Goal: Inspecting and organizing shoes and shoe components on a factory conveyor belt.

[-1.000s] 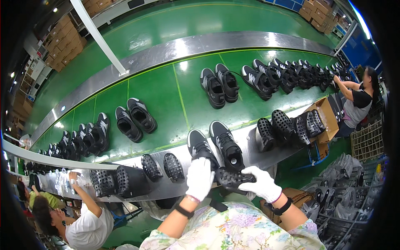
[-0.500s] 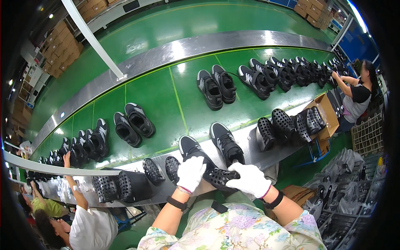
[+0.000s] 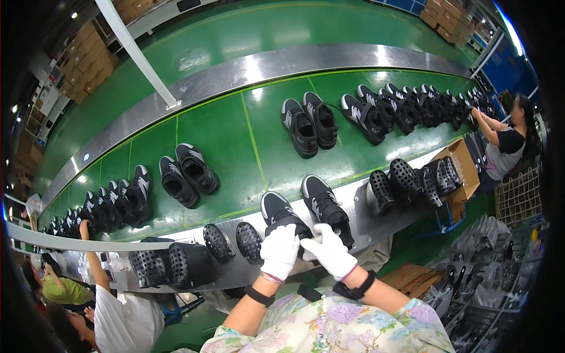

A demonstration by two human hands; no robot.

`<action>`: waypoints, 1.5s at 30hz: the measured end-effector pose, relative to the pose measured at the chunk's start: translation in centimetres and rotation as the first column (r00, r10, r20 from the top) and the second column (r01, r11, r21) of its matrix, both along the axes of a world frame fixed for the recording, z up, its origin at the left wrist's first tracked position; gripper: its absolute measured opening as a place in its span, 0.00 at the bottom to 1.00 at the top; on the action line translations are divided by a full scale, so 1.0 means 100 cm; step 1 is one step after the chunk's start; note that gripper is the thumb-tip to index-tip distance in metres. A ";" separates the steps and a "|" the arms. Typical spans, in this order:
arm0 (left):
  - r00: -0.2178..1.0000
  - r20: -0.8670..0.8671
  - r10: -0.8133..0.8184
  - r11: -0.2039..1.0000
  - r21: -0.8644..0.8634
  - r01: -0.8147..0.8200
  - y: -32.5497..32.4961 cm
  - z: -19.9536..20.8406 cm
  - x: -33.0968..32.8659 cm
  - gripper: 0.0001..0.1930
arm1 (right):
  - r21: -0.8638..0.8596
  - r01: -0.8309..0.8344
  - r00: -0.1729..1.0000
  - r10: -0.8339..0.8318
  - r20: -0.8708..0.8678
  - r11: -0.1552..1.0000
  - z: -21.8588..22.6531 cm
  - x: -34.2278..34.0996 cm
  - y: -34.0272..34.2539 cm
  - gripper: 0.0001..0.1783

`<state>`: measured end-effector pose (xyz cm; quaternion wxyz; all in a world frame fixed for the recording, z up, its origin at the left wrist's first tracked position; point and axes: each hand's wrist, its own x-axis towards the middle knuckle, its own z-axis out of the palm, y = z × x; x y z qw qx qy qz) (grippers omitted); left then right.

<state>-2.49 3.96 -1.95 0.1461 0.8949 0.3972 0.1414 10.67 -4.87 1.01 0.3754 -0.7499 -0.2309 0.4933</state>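
Both my hands wear white gloves and meet at the heel end of a black-and-grey sneaker on the metal ledge. My left hand is closed around its rear left side. On the right of that heel, my right hand has its fingers bent in toward the shoe. The gloves hide most of the opening, so whether an insert is inside cannot be seen. The matching sneaker stands just to the right, toe pointing away. Perforated black shoe inserts lie left of my hands, with more inserts to the right.
Sneaker pairs stand along the green conveyor belt, some left and some ahead. A cardboard box is at the ledge's right end. A rack of plastic-wrapped items stands lower right. Co-workers are left and right.
The perforated insert seen between my hands is now out of sight at the sneaker's heel. My right hand has moved left and turned inward; my left hand has shifted slightly right.
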 end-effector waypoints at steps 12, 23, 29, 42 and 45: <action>0.984 -0.105 -0.142 0.989 0.029 0.146 -0.010 -0.011 0.014 0.09 | 0.086 0.605 0.322 -0.145 -0.935 0.792 -0.067 -0.006 0.030 0.19; 0.876 0.276 0.395 0.914 -0.209 -0.346 -0.042 -0.016 -0.027 0.14 | 0.191 -0.432 0.613 0.132 0.779 0.881 -0.043 0.014 0.031 0.12; 0.468 0.235 0.852 0.324 -0.939 -0.119 -0.021 -0.061 -0.024 0.16 | 0.071 -0.511 0.539 0.255 0.803 0.856 -0.036 0.018 0.032 0.12; 0.521 0.142 0.841 0.283 -0.938 -0.202 -0.040 -0.066 -0.018 0.14 | 0.111 -0.481 0.600 0.234 0.765 0.869 -0.015 0.020 0.030 0.12; 0.749 0.217 0.625 0.630 -0.708 -0.320 -0.046 -0.050 -0.028 0.18 | 0.115 -0.519 0.489 0.184 0.852 0.847 0.026 0.044 0.002 0.10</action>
